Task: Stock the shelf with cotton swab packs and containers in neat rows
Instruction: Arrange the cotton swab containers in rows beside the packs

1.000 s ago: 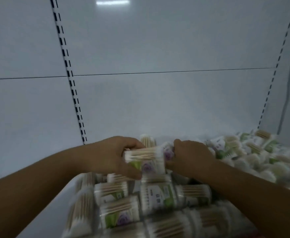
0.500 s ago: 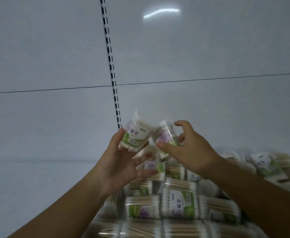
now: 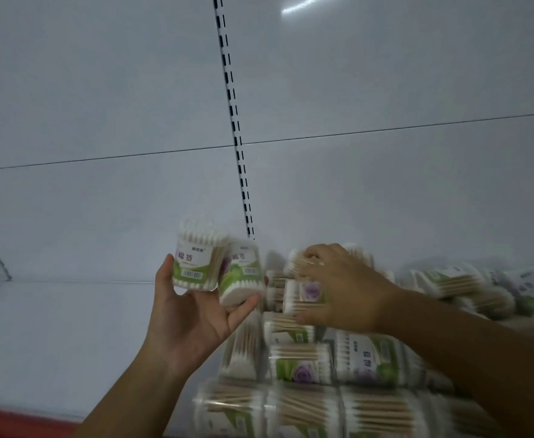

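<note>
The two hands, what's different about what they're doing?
The left hand is lifted, palm up, holding two upright swab containers; the right hand is palm down, reaching onto the pile of packs. The left hand is beside the pile; the right hand is over it. Both are bare and touching swab packs.

Head view, close, facing shelf (image 3: 69, 327)

Shop: white slotted shelving upright (image 3: 234, 128), shelf (image 3: 69, 327), stacked barcoded cotton swab packs (image 3: 303, 361).
</note>
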The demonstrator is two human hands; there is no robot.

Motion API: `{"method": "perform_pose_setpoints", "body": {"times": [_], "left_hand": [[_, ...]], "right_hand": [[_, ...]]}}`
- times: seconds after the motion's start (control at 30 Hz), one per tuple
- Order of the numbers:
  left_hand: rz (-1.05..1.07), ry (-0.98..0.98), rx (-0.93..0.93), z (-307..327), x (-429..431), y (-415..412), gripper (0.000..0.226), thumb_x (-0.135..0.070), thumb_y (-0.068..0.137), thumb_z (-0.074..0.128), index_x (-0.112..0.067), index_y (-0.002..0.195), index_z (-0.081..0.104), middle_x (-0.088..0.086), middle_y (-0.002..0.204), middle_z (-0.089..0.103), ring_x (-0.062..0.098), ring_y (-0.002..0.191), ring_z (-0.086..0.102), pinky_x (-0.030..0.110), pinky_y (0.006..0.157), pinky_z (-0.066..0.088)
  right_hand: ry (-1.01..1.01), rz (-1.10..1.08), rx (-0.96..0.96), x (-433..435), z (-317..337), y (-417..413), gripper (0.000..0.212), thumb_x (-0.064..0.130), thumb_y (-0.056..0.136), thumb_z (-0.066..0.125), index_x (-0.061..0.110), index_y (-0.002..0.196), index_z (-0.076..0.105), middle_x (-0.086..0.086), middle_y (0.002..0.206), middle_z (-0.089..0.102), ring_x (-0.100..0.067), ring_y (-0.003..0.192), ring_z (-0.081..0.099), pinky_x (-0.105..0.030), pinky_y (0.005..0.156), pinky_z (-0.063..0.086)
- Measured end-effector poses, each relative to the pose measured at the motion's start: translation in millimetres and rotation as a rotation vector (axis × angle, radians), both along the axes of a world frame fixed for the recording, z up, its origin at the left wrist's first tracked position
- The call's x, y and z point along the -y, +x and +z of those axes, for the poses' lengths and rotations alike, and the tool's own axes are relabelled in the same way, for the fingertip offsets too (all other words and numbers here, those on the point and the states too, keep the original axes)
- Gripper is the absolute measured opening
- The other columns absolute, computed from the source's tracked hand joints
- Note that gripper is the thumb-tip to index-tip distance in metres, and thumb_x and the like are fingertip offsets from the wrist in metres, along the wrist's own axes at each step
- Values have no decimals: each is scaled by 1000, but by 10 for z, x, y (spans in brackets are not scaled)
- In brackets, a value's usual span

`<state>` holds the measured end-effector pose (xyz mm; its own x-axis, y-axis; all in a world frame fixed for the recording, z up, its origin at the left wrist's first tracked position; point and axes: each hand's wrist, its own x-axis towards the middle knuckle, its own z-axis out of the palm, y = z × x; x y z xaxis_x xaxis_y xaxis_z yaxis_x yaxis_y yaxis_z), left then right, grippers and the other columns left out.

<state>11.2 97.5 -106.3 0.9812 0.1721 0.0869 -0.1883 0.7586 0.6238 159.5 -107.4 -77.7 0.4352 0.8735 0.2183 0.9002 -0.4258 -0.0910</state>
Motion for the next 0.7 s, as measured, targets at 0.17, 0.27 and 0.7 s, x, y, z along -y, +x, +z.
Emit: {"method": "perform_pose_setpoints", "body": {"times": [0.17, 0.27, 0.7], "left_hand": [[42, 8, 46, -82, -150, -213, 64, -67, 82, 49, -16, 115, 70, 15, 143, 48, 46, 131, 42, 51, 91, 53], [2, 8, 50, -87, -404, -495, 66, -64, 81, 53, -13, 121, 66, 17, 145, 46, 46, 133, 38, 52, 98, 47], [153, -73, -31, -261, -2306, -2019, 67, -63, 82, 48, -8, 112, 71, 22, 138, 52, 50, 125, 47, 55, 92, 48]], "right_hand": [[29, -44, 161, -169, -121, 43, 34, 53, 78, 59, 30, 101, 55, 7, 114, 49, -16, 111, 42, -29, 91, 30], [56, -95, 126, -149, -67, 0, 33, 51, 71, 65, 32, 97, 54, 12, 90, 55, -12, 85, 51, -26, 76, 32], [341, 33, -376, -2641, 107, -1450, 60, 46, 63, 78, 38, 106, 36, 10, 95, 56, -7, 75, 61, -22, 59, 51]]}}
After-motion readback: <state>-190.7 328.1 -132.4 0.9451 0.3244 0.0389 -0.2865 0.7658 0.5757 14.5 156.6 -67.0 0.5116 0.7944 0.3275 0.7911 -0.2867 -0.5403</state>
